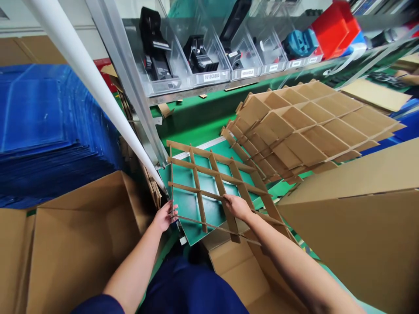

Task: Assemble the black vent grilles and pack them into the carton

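Observation:
A cardboard divider grid of interlocked strips is spread open above the green work surface. My left hand grips its near left corner, with fingers around the end strip. My right hand pinches a strip near the middle of the grid. Through the grid's cells the green surface shows. Just beyond its right end stand several more cardboard divider grids, tilted and packed together.
Open cardboard boxes stand at the left, at the right and below the grid. Blue sheets are stacked at left. A white pole slants beside clear bins of black parts. Another person's hand shows far right.

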Demonstrator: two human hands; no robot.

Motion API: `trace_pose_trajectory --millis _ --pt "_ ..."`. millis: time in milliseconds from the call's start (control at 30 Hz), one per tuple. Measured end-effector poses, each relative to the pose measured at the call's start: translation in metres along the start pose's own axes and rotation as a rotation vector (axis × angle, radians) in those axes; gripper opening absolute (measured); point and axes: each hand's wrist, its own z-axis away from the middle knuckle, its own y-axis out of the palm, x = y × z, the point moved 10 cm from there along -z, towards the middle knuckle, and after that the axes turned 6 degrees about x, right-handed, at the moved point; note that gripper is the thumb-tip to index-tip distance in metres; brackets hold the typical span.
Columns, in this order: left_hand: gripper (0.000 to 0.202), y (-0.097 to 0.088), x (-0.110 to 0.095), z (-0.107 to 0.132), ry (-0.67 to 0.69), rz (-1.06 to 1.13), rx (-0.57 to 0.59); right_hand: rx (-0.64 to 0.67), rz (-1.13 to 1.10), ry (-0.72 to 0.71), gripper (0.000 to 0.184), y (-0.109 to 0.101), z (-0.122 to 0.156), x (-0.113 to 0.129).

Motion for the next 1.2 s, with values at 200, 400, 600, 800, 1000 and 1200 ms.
trace_pose_trajectory --millis 200,400,600,800,1000,1200 --pt "0.027 -0.003 0.007 0.009 0.009 0.066 0.005 0.018 0.019 0.009 0.028 0.006 -0.002 0.002" --pt "0.029 -0.001 -0.003 0.015 0.057 0.031 -0.02 0.017 0.049 0.035 0.029 0.012 -0.005 0.007" --pt "0.053 0.0 -0.01 0.036 0.105 -0.136 0.0 0.028 0.058 0.052 0.029 0.018 -0.006 0.008" --pt "0.048 -0.002 -0.006 0.036 0.127 -0.311 -0.005 0.014 0.059 0.06 0.029 0.017 -0.006 0.009" --pt "0.067 0.003 -0.033 0.051 0.229 -0.554 -0.157 -0.002 0.073 0.075 0.03 0.016 -0.006 0.012" --pt "0.067 0.083 -0.095 0.102 0.751 -1.072 -0.248 -0.029 0.085 0.085 0.029 0.015 -0.005 0.012"
